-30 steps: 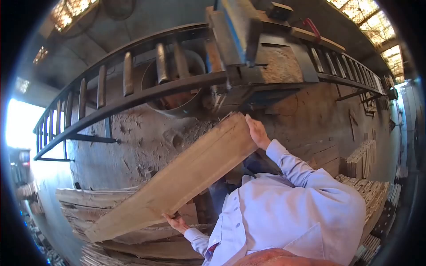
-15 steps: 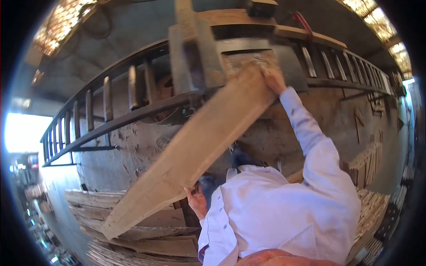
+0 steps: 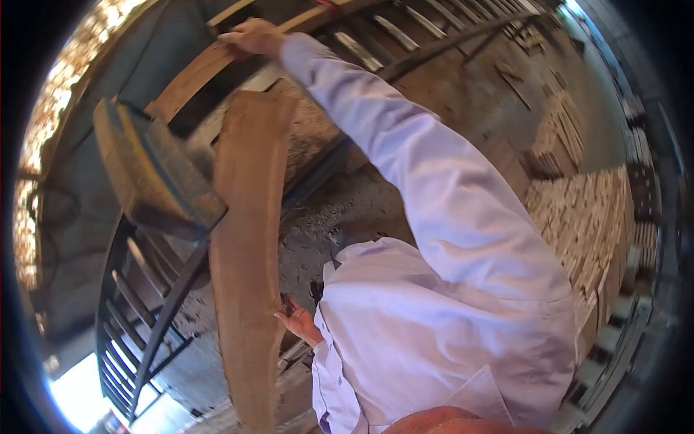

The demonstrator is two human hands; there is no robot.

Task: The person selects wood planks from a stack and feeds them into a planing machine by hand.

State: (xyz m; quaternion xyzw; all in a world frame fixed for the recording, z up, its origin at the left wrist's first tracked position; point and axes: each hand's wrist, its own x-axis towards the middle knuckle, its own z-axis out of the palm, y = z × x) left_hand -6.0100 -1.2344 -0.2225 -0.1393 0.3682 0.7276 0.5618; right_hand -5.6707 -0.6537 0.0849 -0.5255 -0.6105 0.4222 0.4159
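A long wooden plank with a wavy edge runs from the machine's table down toward the bottom of the view. At its right edge is my left hand, a fingertip over the rim and the rest of the grip partly hidden. My right hand reaches far forward, off the plank. Its fingers curl over the end of a wooden strip standing along the far side of the machine's table. A dusty machine guard stands just left of the plank.
Dark roller conveyor frames extend to the lower left and upper right. Sawdust covers the floor. Stacked boards lie at the right, and loose wood pieces lie farther back.
My right hand has left the plank's far end and moved to the wooden strip. The view has turned, and the plank now looks nearly upright. My left hand stays at its edge.
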